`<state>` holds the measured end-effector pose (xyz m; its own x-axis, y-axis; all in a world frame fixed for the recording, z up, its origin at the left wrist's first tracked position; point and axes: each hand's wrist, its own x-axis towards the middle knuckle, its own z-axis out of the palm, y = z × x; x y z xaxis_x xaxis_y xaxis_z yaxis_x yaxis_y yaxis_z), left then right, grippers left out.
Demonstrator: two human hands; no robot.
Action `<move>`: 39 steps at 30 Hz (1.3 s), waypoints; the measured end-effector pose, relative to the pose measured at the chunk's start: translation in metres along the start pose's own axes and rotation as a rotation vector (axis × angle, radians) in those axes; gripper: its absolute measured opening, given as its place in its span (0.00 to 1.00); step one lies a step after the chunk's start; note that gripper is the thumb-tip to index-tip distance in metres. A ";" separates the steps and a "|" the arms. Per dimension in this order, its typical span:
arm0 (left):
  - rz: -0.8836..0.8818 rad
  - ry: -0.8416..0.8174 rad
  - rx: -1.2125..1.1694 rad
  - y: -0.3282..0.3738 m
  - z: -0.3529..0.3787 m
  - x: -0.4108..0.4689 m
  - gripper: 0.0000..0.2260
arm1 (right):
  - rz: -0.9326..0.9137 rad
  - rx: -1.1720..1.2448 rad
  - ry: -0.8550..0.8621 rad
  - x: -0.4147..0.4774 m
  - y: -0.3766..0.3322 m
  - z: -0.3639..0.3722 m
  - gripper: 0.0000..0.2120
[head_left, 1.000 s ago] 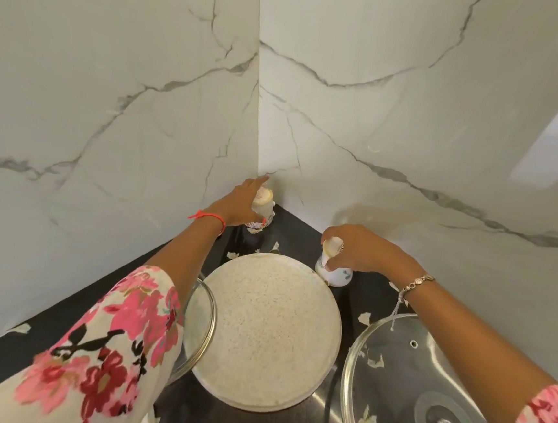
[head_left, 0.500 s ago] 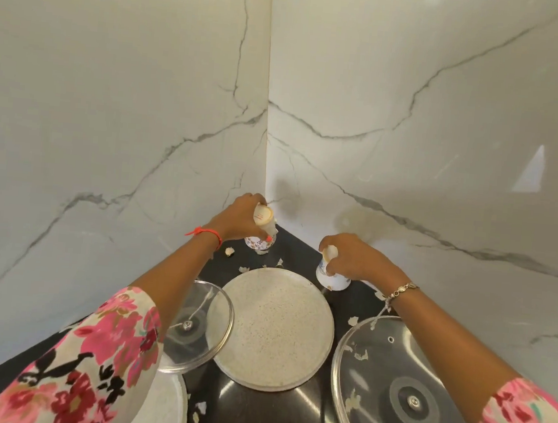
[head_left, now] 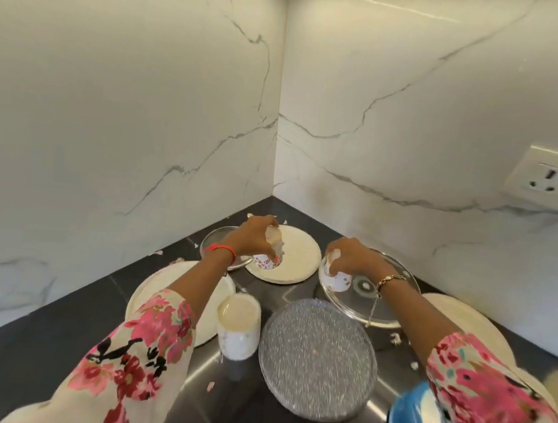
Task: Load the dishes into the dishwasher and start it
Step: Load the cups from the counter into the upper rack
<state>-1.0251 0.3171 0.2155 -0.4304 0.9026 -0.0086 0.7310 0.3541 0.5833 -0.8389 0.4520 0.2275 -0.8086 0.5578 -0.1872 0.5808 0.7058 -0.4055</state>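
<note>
Head view: outstretched left hand (head_left: pixel 251 240) grips floral cup (head_left: pixel 264 261), right hand (head_left: pixel 352 256) grips pale cup (head_left: pixel 338 280) (both from above).

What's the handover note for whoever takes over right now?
Left hand: grips a floral cup over the speckled plate.
Right hand: grips a second cup over the large glass lid.
On the counter: third cup, textured glass plate, small glass lid, blue bowl.
Done: nothing loaded that shows; dishwasher not in view.
Left: carry everything to the dishwasher, load, start.
</note>
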 end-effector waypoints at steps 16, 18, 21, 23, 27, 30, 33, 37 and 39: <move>0.179 -0.007 -0.085 0.064 0.049 -0.194 0.27 | 0.160 0.067 0.172 -0.217 -0.005 0.049 0.25; 0.183 -0.013 -0.089 0.073 0.061 -0.224 0.28 | 0.162 0.085 0.194 -0.249 -0.003 0.061 0.24; 0.188 -0.031 -0.081 0.084 0.085 -0.275 0.29 | 0.156 0.074 0.211 -0.305 0.002 0.088 0.25; 0.191 -0.029 -0.093 0.091 0.104 -0.311 0.29 | 0.157 0.059 0.198 -0.341 0.005 0.108 0.26; 0.170 -0.018 -0.102 0.101 0.143 -0.388 0.31 | 0.187 0.062 0.142 -0.420 0.006 0.147 0.26; 0.139 -0.046 -0.090 0.106 0.168 -0.444 0.31 | 0.214 0.066 0.107 -0.483 0.003 0.169 0.25; 0.107 -0.065 -0.132 0.109 0.187 -0.496 0.31 | 0.247 0.083 0.107 -0.536 0.000 0.187 0.24; 0.128 -0.104 -0.096 0.117 0.210 -0.555 0.32 | 0.300 0.138 0.084 -0.593 0.003 0.220 0.26; 0.135 -0.125 -0.073 0.120 0.222 -0.585 0.32 | 0.332 0.134 0.096 -0.622 0.001 0.239 0.25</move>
<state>-0.5684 -0.1143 0.1100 -0.2589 0.9656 -0.0247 0.7353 0.2136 0.6432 -0.3578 0.0014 0.1292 -0.5622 0.7894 -0.2463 0.7873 0.4197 -0.4517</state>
